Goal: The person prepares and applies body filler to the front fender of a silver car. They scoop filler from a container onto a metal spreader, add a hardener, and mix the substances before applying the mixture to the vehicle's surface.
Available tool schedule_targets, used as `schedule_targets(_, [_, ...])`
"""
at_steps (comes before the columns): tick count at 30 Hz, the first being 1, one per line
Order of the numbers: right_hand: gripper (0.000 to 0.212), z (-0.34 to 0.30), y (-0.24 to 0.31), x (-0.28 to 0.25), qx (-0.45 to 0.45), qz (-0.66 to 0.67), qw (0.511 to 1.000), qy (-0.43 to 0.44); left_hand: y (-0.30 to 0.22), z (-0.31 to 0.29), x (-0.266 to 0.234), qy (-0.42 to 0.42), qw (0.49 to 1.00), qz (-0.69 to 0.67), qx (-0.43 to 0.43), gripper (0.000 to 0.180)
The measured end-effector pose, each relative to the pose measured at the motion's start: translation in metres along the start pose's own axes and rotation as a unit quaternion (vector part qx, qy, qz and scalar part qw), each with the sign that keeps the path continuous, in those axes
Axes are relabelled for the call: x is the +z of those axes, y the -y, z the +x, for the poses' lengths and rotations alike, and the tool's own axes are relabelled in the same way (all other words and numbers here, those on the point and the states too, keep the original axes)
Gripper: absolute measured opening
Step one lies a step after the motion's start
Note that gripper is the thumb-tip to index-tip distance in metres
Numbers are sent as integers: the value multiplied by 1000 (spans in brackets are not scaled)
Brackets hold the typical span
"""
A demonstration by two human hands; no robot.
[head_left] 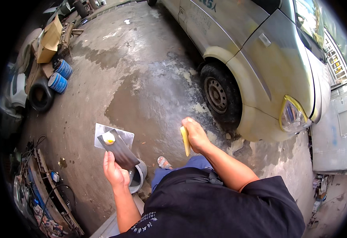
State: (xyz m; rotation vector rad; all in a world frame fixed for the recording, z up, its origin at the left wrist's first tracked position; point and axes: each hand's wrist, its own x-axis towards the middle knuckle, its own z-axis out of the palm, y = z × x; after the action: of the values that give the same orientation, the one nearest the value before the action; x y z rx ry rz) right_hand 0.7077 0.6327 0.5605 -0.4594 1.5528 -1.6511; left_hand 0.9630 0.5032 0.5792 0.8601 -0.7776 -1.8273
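Note:
My left hand [116, 172] grips the near edge of a dark grey flat board [122, 150]. On the board's far left end sits a dab of white putty [108, 137] with a yellow spot on it. A pale, shiny sheet [126, 137] shows behind the board; whether my hand also holds it I cannot tell. Out to the right, my right hand [196, 136] is closed round a thin yellow spreader [185, 141], which points down. The spreader is apart from the board and the putty.
A van [256, 71] with a wheel [217, 93] and a yellow-edged headlight [293, 114] stands at the right. Below the board is a grey bucket [141, 176]. Blue cans [57, 82], a tyre [41, 95] and a cardboard box [49, 39] lie far left; scrap [54, 194] lies near left.

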Motion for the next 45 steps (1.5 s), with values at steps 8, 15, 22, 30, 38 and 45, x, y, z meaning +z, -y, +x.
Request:
schedule_targets(8, [32,78,17,17,-22,-48,998,-29,11,118,103,26,999,6,30,25])
schedule_targets(15, [31,169,30,14,-39,-79,996,-5,69,216,206,36,988,79,128,28])
schedule_targets(22, [22,212,75,0,-38,-91,989,108,109,260,264,47,939,295,169,36])
schedule_targets(30, [23,248,103,-17,-119,-111,986,24,124,297,312,118,922,313,195,34])
schedule_targets(38, [32,304,148,-19,-168,177,968,-65,152,373,315,173,947,255,95,40])
schedule_targets(45, [36,391,103,26,-101,-30,990,-95,127,474,361,245,964,14,-102,34])
